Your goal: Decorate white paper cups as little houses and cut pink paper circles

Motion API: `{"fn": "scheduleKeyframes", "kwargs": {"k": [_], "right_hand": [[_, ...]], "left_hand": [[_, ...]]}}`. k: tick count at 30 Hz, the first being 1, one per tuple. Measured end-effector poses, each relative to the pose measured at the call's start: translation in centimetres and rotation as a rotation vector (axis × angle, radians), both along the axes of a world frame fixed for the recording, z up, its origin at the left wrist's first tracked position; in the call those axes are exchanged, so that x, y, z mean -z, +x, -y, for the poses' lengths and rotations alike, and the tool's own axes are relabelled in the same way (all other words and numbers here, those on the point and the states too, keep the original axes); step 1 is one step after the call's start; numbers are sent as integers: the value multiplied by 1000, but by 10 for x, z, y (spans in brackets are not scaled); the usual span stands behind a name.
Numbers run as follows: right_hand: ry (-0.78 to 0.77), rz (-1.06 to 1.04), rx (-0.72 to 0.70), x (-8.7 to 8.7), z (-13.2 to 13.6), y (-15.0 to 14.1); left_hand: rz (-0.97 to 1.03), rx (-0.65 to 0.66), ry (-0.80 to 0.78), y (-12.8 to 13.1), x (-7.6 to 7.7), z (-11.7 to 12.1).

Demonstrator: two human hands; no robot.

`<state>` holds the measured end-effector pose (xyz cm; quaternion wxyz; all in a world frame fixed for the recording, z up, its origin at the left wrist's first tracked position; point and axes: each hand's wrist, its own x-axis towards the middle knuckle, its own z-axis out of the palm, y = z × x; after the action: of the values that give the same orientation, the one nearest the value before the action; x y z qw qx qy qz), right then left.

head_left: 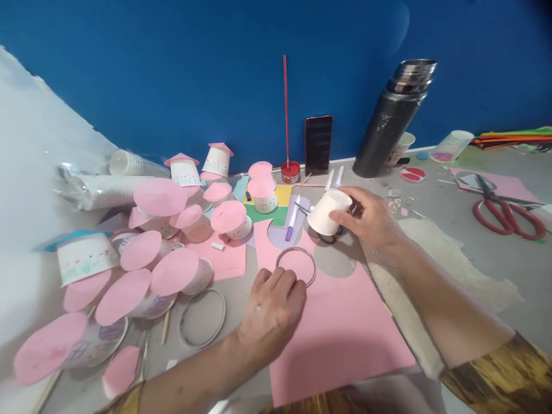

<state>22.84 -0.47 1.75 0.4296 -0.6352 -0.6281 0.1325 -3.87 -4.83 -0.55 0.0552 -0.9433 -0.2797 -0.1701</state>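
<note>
My right hand (373, 221) is closed round a white paper cup (329, 213), which is tilted a little above the table. Under the cup shows part of a pair of dark scissors handles (328, 236). My left hand (273, 307) has its fingers curled down at the near edge of a thin metal ring (314, 269); the fingertips are hidden. Both are over a sheet of pink paper (336, 339) with round pieces cut out of its far edge. A purple-and-white marker (293, 219) lies just beyond the ring.
Paper cups with pink paper tops (176, 270) crowd the left side, near stacked cups (107, 191) in plastic. Another ring (202, 318) lies left. A phone (318, 145), a black flask (390, 123) and a red pot (290, 171) stand behind. Red-handled scissors (509, 218) lie right.
</note>
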Motion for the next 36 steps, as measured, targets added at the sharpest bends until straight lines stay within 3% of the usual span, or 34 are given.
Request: {"fn": "scheduleKeyframes", "kwargs": {"k": [6, 13, 18, 26, 36], "right_hand": [[17, 28, 37, 2, -4, 1], [-117, 233, 346, -6, -6, 5], [-216, 252, 416, -11, -6, 6], [-142, 184, 558, -14, -6, 13], [-95, 207, 576, 3, -13, 21]], "left_hand": [[38, 0, -41, 2, 0, 0], [178, -2, -99, -1, -4, -2], [205, 32, -87, -2, -2, -4], [242, -40, -87, 1, -5, -2], [324, -25, -158, 0, -1, 3]]}}
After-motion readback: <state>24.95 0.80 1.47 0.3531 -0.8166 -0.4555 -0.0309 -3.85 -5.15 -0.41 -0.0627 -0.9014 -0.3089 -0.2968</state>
